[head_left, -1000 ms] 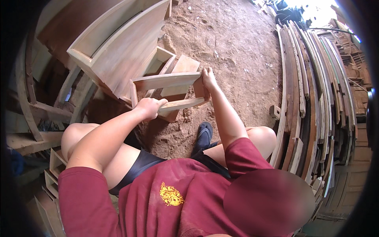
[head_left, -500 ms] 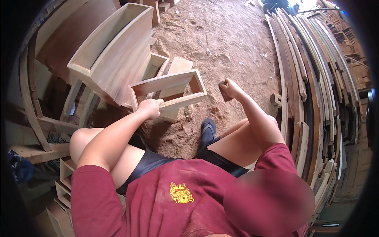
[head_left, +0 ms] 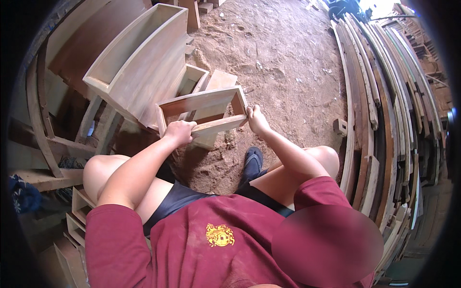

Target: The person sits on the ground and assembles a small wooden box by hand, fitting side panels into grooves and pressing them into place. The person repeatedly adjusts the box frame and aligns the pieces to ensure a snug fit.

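In the middle of the frame, slightly to the left, there is a wooden frame (head_left: pixel 220 126), which is rectangular, of pale wood, and open through its centre. It is held at a slant, its right end a little higher in the picture than its left end. The left hand (head_left: pixel 179 133) is clamped on the near board of it, close to the left corner, with the back of the hand turned upward. The right hand (head_left: pixel 258 121) is at the right end, with its fingers bent against the outer side. Something dark seems to show at these fingertips, but it is mostly hidden, so I cannot tell whether this hand grips anything.

At the upper left stands a large wooden box (head_left: pixel 144 72), open on its top. Beside its lower right part is a smaller box (head_left: pixel 198 72), and a flat board (head_left: pixel 224 79) is seen behind the wooden frame. A dark sandal (head_left: pixel 253 156) is on the earthen ground (head_left: pixel 288 62), below the right hand. On the right side of the frame many long planks (head_left: pixel 372 125) are stacked, and a small wooden block (head_left: pixel 337 128) lies just beside them.
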Demonstrator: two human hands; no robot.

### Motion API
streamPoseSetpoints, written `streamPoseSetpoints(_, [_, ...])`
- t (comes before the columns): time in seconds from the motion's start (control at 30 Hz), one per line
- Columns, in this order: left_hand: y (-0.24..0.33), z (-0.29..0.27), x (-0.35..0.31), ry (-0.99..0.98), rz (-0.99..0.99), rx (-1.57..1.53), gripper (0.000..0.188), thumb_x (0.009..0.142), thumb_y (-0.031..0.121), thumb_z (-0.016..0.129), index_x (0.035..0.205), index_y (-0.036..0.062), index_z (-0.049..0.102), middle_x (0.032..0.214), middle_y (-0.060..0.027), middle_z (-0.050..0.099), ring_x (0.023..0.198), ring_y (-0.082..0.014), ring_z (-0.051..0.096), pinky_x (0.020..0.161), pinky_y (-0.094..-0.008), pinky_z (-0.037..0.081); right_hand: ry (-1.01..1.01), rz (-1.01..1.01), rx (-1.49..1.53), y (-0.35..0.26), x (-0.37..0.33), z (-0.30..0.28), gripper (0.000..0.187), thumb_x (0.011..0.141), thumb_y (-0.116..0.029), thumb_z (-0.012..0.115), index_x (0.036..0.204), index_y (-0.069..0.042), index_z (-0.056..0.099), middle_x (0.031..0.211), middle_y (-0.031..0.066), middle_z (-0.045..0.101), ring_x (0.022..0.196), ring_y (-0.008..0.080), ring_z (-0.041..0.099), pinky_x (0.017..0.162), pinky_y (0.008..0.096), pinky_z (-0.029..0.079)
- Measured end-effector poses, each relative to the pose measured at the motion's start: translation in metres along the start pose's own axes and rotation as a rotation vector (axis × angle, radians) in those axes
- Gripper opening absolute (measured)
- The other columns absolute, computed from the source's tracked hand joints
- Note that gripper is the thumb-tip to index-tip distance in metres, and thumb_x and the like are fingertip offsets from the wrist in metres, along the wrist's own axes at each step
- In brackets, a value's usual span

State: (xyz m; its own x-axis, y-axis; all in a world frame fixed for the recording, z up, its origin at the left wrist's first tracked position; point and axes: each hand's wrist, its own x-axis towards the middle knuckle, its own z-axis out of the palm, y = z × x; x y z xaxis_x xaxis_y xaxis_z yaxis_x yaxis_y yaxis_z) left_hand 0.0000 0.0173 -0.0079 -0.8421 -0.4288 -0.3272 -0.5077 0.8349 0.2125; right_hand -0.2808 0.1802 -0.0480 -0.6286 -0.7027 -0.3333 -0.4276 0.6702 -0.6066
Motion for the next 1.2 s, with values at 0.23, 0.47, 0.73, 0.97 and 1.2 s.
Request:
streamPoseSetpoints(0.23, [0.010, 0.003, 0.017, -0.004, 0.062, 0.025, 0.031, 0.084, 0.027, 0.069, 0.111, 0.0134, 0.063, 0.096, -0.0143, 0.073, 0.094, -0.0324, 0.071, 0.078, -0.0465, 0.057, 0.087, 0.033, 0.008, 0.030, 0.062, 0.000, 0.047, 0.106, -0.048, 0.033, 0.123, -0.005, 0.040, 0.091, 0.0233, 0.064, 0.068, 0.0341, 0.065, 0.055, 0.0447, 0.052])
streamPoseSetpoints(0.47, [0.001, 0.009, 0.012, 0.008, 0.062, -0.032, 0.041, 0.079, 0.021, 0.069, 0.118, 0.0143, 0.063, 0.092, -0.0176, 0.072, 0.090, -0.0344, 0.071, 0.078, -0.0483, 0.056, -0.134, 0.130, 0.118, -0.020, -0.008, -0.028, 0.045, 0.106, -0.043, 0.032, 0.124, -0.003, 0.037, 0.091, 0.0221, 0.066, 0.059, 0.0288, 0.067, 0.043, 0.0390, 0.054])
streamPoseSetpoints(0.73, [0.001, -0.003, 0.009, -0.067, 0.034, -0.067, 0.028, 0.081, 0.018, 0.067, 0.107, 0.0098, 0.062, 0.094, -0.0165, 0.072, 0.093, -0.0342, 0.071, 0.081, -0.0467, 0.056, -0.189, 0.086, -0.046, -0.016, -0.010, -0.027, 0.048, 0.106, -0.044, 0.032, 0.126, -0.001, 0.038, 0.097, 0.0314, 0.067, 0.080, 0.0424, 0.069, 0.067, 0.0497, 0.056])
streamPoseSetpoints(0.97, [0.005, 0.000, 0.015, -0.011, 0.091, -0.092, 0.038, 0.075, 0.014, 0.066, 0.113, 0.0116, 0.062, 0.090, -0.0166, 0.072, 0.089, -0.0343, 0.071, 0.079, -0.0479, 0.056, -0.049, -0.074, -0.199, -0.003, 0.023, -0.026, 0.049, 0.107, -0.044, 0.032, 0.120, 0.002, 0.044, 0.103, 0.0337, 0.066, 0.096, 0.0483, 0.065, 0.085, 0.0534, 0.049])
streamPoseSetpoints(1.2, [-0.003, 0.007, 0.011, -0.039, 0.080, -0.105, 0.041, 0.074, 0.014, 0.066, 0.115, 0.0121, 0.062, 0.091, -0.0168, 0.072, 0.089, -0.0346, 0.070, 0.079, -0.0476, 0.056, -0.194, -0.038, -0.357, 0.003, -0.015, -0.032, 0.052, 0.107, -0.045, 0.030, 0.124, 0.001, 0.046, 0.110, 0.0353, 0.063, 0.108, 0.0495, 0.060, 0.093, 0.0535, 0.046])
